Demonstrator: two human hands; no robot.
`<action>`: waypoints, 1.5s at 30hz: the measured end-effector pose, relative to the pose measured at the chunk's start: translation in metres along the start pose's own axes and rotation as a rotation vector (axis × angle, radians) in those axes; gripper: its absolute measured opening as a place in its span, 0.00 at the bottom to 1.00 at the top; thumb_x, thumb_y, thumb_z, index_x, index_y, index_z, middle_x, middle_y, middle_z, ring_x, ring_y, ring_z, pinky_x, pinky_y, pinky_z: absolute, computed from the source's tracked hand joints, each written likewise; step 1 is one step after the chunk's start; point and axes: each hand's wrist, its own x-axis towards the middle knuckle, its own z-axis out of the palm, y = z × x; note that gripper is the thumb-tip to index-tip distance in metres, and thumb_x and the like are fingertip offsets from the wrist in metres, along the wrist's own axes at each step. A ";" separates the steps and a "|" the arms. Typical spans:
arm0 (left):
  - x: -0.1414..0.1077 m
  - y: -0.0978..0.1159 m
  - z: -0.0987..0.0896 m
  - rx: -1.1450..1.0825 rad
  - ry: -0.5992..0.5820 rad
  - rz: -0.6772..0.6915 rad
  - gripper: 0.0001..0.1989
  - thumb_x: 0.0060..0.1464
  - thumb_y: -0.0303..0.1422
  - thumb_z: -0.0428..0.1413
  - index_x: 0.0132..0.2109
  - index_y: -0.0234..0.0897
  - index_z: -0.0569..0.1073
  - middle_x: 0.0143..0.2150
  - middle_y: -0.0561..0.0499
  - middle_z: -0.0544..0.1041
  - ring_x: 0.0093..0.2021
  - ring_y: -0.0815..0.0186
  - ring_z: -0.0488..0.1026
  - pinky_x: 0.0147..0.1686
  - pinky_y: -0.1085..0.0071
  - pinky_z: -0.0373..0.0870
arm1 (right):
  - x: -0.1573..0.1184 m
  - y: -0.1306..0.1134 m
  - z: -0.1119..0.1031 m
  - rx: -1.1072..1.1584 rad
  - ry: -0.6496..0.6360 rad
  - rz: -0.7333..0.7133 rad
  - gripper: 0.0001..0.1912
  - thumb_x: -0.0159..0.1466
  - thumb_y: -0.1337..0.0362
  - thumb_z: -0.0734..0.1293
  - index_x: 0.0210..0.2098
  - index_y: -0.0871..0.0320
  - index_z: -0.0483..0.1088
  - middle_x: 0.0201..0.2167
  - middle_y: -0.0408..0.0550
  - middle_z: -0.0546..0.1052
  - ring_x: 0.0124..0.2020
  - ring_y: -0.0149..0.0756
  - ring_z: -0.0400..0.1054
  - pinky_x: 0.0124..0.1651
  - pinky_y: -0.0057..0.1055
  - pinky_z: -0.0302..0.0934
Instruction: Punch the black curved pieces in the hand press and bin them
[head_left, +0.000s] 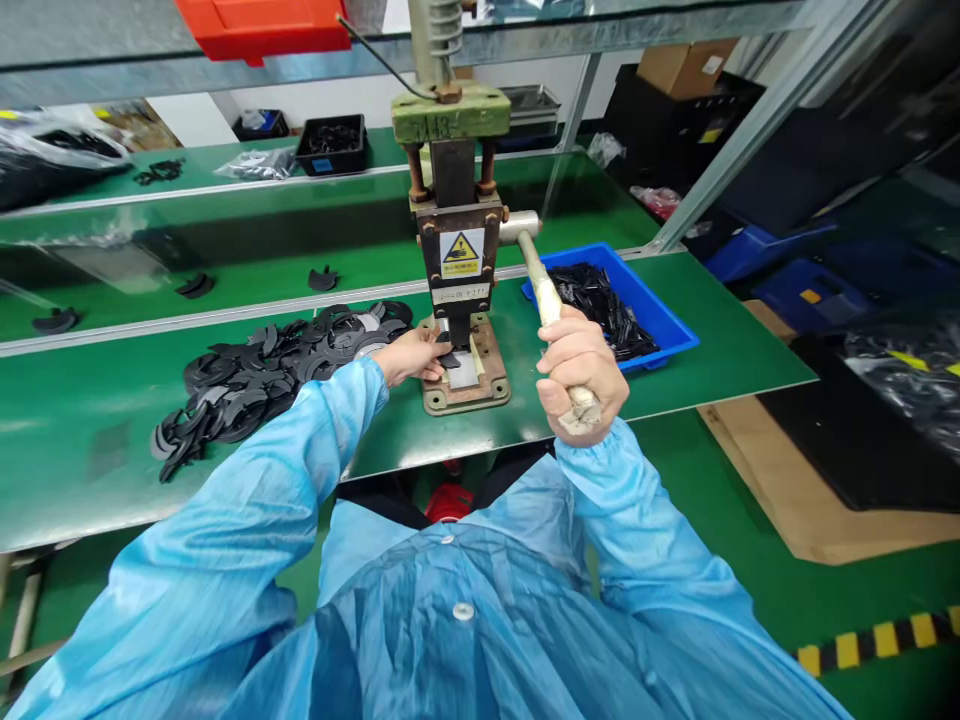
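Fingers closed, my left hand [414, 356] pinches a small black curved plastic part [449, 359] under the ram of a green hand press [454, 230]. The part lies over the light plate [463, 370] on the press base [491, 365]; my fingers hide some of it. My right hand [583, 375] is wrapped round the press lever [541, 275], whose grip end is covered in pale tape. To the left of the press spreads a pile of black curved parts [262, 375]. On its right stands a blue tray [664, 325] holding thin black pieces [600, 300].
A green conveyor belt [247, 255] behind the worktop carries a few loose curved parts [323, 279]. Above hangs a red bin [266, 25] on a metal shelf. A black tray [332, 145] stands farther back. Cardboard [780, 480] lies low on the right.
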 end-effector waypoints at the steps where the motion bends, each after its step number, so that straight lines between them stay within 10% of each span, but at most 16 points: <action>1: -0.002 -0.001 -0.001 -0.030 0.005 0.016 0.13 0.65 0.35 0.67 0.41 0.39 0.69 0.22 0.54 0.74 0.20 0.68 0.76 0.24 0.75 0.77 | 0.000 0.000 0.000 0.003 -0.005 -0.001 0.13 0.64 0.57 0.74 0.28 0.50 0.68 0.28 0.40 0.77 0.45 0.42 0.80 0.66 0.59 0.73; 14: -0.020 0.004 -0.006 -0.097 -0.070 0.226 0.14 0.67 0.42 0.64 0.43 0.36 0.72 0.39 0.45 0.81 0.31 0.65 0.82 0.28 0.72 0.79 | -0.001 -0.002 -0.001 0.008 0.000 0.014 0.14 0.66 0.56 0.74 0.28 0.50 0.69 0.28 0.40 0.76 0.46 0.43 0.80 0.67 0.62 0.72; 20: -0.004 -0.008 -0.067 0.307 0.188 0.389 0.09 0.64 0.39 0.63 0.43 0.37 0.77 0.40 0.46 0.83 0.33 0.65 0.80 0.31 0.73 0.74 | 0.000 -0.001 -0.002 -0.008 -0.019 0.023 0.14 0.65 0.56 0.74 0.28 0.50 0.68 0.28 0.40 0.77 0.45 0.43 0.80 0.65 0.61 0.74; 24: -0.001 -0.033 -0.100 0.830 0.259 0.506 0.13 0.63 0.33 0.60 0.53 0.40 0.81 0.48 0.46 0.84 0.47 0.57 0.82 0.51 0.65 0.78 | 0.000 0.000 0.002 -0.005 0.029 0.017 0.16 0.65 0.55 0.74 0.26 0.51 0.68 0.27 0.40 0.75 0.43 0.42 0.79 0.65 0.61 0.74; 32: 0.014 -0.040 -0.084 1.451 0.199 0.619 0.27 0.64 0.32 0.57 0.69 0.36 0.76 0.66 0.34 0.71 0.65 0.45 0.73 0.66 0.53 0.70 | 0.000 0.001 0.003 -0.014 0.043 0.007 0.15 0.65 0.56 0.75 0.27 0.51 0.68 0.27 0.40 0.75 0.43 0.41 0.79 0.65 0.61 0.74; 45: 0.022 0.002 -0.082 1.602 -0.051 0.467 0.26 0.59 0.40 0.64 0.62 0.37 0.76 0.64 0.38 0.77 0.64 0.48 0.76 0.64 0.57 0.71 | 0.001 -0.001 0.002 -0.039 0.028 0.028 0.16 0.65 0.54 0.74 0.26 0.51 0.67 0.27 0.40 0.75 0.43 0.42 0.79 0.65 0.62 0.74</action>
